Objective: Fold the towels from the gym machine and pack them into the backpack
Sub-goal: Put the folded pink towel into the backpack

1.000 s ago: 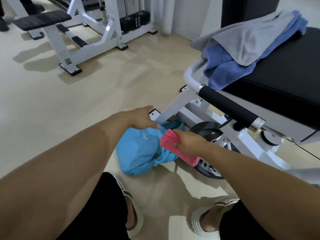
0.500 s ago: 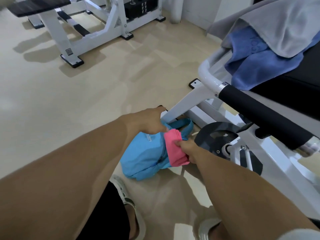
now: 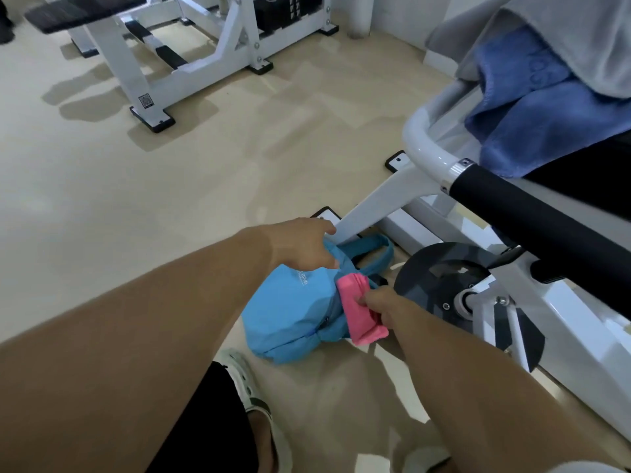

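Note:
A light blue backpack (image 3: 290, 315) lies on the floor beside the gym machine's white leg. My left hand (image 3: 300, 244) grips the backpack's top edge near its strap. My right hand (image 3: 382, 303) holds a folded pink towel (image 3: 358, 308) at the backpack's open side; the towel's upper end touches the opening. A blue towel (image 3: 532, 107) and a grey towel (image 3: 563, 35) lie unfolded on the machine's black seat at the upper right.
The white machine frame (image 3: 426, 145) with a black padded bar (image 3: 532, 213) and a dark weight plate (image 3: 440, 278) stands right of the backpack. Another white bench machine (image 3: 177, 59) stands at the far left. My sandalled feet are at the bottom.
My view has dropped closer to the floor. My right hand has brought the pink towel down against the backpack's opening, while my left hand stays on the backpack's top.

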A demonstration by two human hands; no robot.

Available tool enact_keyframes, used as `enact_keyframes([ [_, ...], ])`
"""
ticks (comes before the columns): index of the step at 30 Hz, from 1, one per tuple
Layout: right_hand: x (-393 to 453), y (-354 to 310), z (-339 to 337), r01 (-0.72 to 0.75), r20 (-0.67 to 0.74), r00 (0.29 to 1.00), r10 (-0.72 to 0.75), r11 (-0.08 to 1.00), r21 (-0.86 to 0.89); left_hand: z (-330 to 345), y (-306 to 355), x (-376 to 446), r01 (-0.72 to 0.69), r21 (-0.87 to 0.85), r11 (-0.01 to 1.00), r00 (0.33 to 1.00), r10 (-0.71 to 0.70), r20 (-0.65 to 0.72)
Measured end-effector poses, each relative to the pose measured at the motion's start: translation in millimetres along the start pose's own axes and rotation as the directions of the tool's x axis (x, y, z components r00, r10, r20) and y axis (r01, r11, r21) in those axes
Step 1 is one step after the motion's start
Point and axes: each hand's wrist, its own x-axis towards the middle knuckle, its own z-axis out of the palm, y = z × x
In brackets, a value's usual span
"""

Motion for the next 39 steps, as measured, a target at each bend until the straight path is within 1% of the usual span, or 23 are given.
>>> enact_keyframes([
  [2,-2.1,3.3,5.5,-0.014,0.094,0.996,0.007,0.997,0.07,0.4,-0.4,-2.5,0.009,0.002,1.0,1.0,-0.009,0.009],
  [4,-2.0,9.4,12.4,-0.029,0.22,0.975,-0.018,0.977,0.21,1.5,-1.1,-4.9,0.014,-0.001,1.0,1.0,-0.014,0.017],
  [6,-3.6,13.9,18.0,-0.035,0.288,0.956,-0.06,0.948,0.315,2.2,-3.9,-6.6,0.02,0.002,1.0,1.0,-0.02,0.021],
  [12,-9.6,22.3,29.8,-0.07,0.423,0.9,-0.1,0.927,0.368,3.2,-18.6,-11.9,0.058,0.015,0.998,0.998,-0.058,0.036],
  [13,-13.3,20.9,34.7,-0.047,0.419,0.9,-0.12,0.929,0.366,2.5,-20.7,-12.7,0.066,0.011,0.998,0.997,-0.066,0.038],
  [15,-19.2,13.9,46.8,0.077,0.352,0.913,-0.208,0.933,0.353,1.0,-25.3,-14.1,0.086,0.012,0.996,0.996,-0.086,0.034],
  [17,-28.8,5.3,60.4,0.29,0.157,0.924,-0.349,0.906,0.308,-1.7,-30.7,-14.4,0.115,0.039,0.993,0.993,-0.116,0.021],
  [18,-36.7,2.2,68.3,0.39,0.099,0.897,-0.43,0.877,0.281,-3.3,-34.1,-15.1,0.132,0.045,0.99,0.991,-0.133,0.004],
  [19,-47.5,-2.5,76.4,0.548,0.032,0.831,-0.555,0.827,0.124,-5.2,-37.5,-16.4,0.154,0.04,0.987,0.988,-0.153,-0.018],
  [20,-53.3,-4.2,84.2,0.677,-0.051,0.731,-0.681,0.732,-0.075,-7.1,-41.2,-18.3,0.174,0.02,0.985,0.984,-0.173,-0.046],
  [21,-58.6,-5.5,89.9,0.738,-0.073,0.633,-0.771,0.629,-0.242,-8.6,-44.4,-20.8,0.194,-0.009,0.981,0.978,-0.194,-0.072],
  [22,-65.5,-5.8,94.4,0.773,-0.027,0.575,-0.818,0.554,-0.309,-9.4,-46.6,-23.9,0.214,-0.042,0.976,0.972,-0.217,-0.093],
  [24,-82.0,-9.0,103.9,0.806,0.055,0.501,-0.864,0.441,-0.395,-9.0,-49.5,-28.8,0.235,-0.115,0.965,0.962,-0.248,-0.112],
  [27,-116.5,-12.0,114.9,0.879,0.107,0.287,-0.952,0.217,-0.424,-4.8,-54.0,-38.1,0.27,-0.163,0.949,0.948,-0.292,-0.128],
  [28,-127.1,-12.6,116.9,0.888,0.13,0.247,-0.96,0.17,-0.428,-3.1,-58.2,-41.0,0.275,-0.148,0.95,0.944,-0.296,-0.146],
  [29,-135.4,-12.5,117.7,0.89,0.158,0.234,-0.959,0.146,-0.431,-2.1,-62.2,-44.1,0.283,-0.134,0.95,0.938,-0.303,-0.166],
  [30,-142.7,-12.0,117.1,0.89,0.195,0.247,-0.949,0.143,-0.433,-2.3,-64.7,-49.5,0.294,-0.131,0.947,0.933,-0.314,-0.176],
  [32,-154.7,-11.6,113.6,0.895,0.292,0.33,-0.898,0.199,-0.398,-3.9,-67.2,-61.1,0.31,-0.129,0.942,0.928,-0.33,-0.174],
  [33,-158.3,-12.1,109.5,0.892,0.333,0.385,-0.861,0.254,-0.374,-5.2,-67.7,-65.4,0.321,-0.141,0.936,0.926,-0.342,-0.159],
  [35,-165.4,-15.8,94.7,0.876,0.373,0.465,-0.803,0.354,-0.328,-8.1,-69.8,-74.1,0.317,-0.136,0.939,0.933,-0.334,-0.135],
  [37,-172.1,-21.3,72.9,0.831,0.328,0.548,-0.77,0.456,-0.318,-9.2,-74.8,-79.8,0.28,-0.144,0.949,0.946,-0.298,-0.127],
  [38,-175.4,-23.8,59.8,0.8,0.286,0.594,-0.752,0.514,-0.311,-7.9,-77.4,-82.4,0.274,-0.196,0.942,0.945,-0.301,-0.13],
  [39,-174.6,-25.3,46.8,0.75,0.239,0.658,-0.714,0.59,-0.299,-6.7,-79.0,-86.3,0.27,-0.249,0.93,0.941,-0.309,-0.135],
])
